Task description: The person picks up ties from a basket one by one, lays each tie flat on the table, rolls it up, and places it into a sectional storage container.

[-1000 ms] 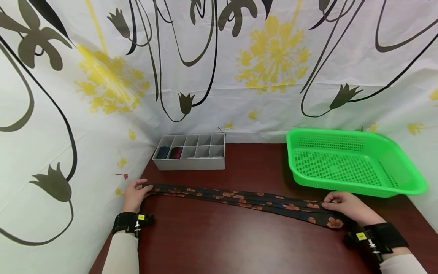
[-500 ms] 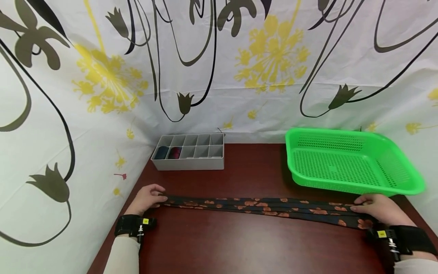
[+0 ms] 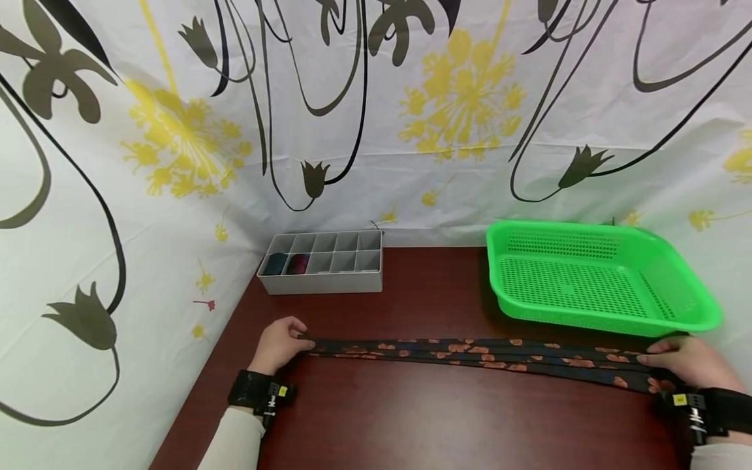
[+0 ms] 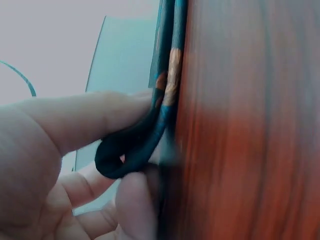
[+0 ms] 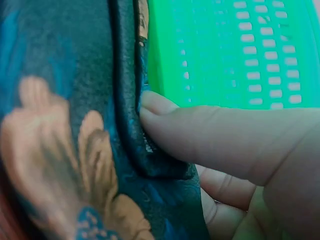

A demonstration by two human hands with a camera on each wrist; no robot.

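on dark wood table [image 3: 411,418], floral curtain [image 3: 176,130] behind

Both hands [image 3: 281,344] pinch a floral necktie [image 3: 482,354] stretched across the table [image 3: 411,418].

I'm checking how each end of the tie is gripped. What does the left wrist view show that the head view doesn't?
Only the left wrist view shows the tie's folded loop pinched between thumb and fingers of the left hand.

Only the head view shows the right hand holding the other end, the green basket and the grey divided box.

Both show the tie lying on the dark red table.
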